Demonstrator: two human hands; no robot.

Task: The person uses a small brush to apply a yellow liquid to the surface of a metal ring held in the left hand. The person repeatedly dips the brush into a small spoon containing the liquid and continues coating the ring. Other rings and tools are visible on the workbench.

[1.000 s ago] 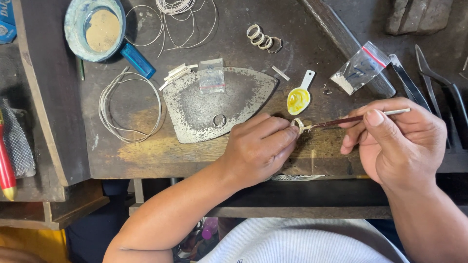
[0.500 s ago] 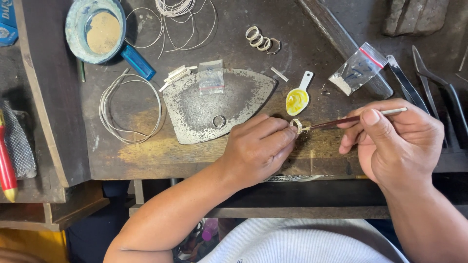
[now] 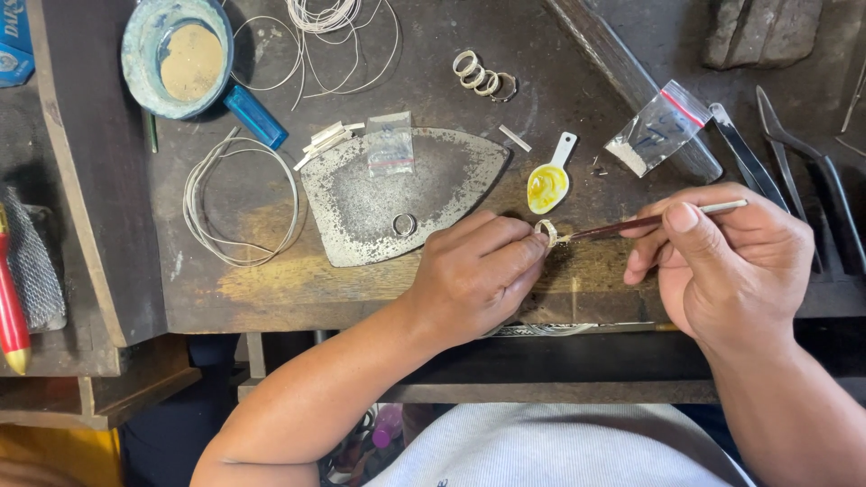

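A dark red brush (image 3: pixel 622 225) touches a silver ring (image 3: pixel 546 232), near a white spoon (image 3: pixel 551 178) of yellow paste, a grey speckled plate (image 3: pixel 397 194), far-left a blue bowl (image 3: pixel 176 54)

left hand (image 3: pixel 478 275) curled knuckles-up, fingertips pinched together; right hand (image 3: pixel 731 261) in a pen grip, thumb on top, forearms angled inward

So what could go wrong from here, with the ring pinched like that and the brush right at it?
1. The left hand holds the small ring only at its fingertips, so it might slip and drop off the bench edge.
2. The white spoon of yellow paste lies just beyond the brush in the right hand; a stray reach could tip it.
3. The brush could smear the fingers.
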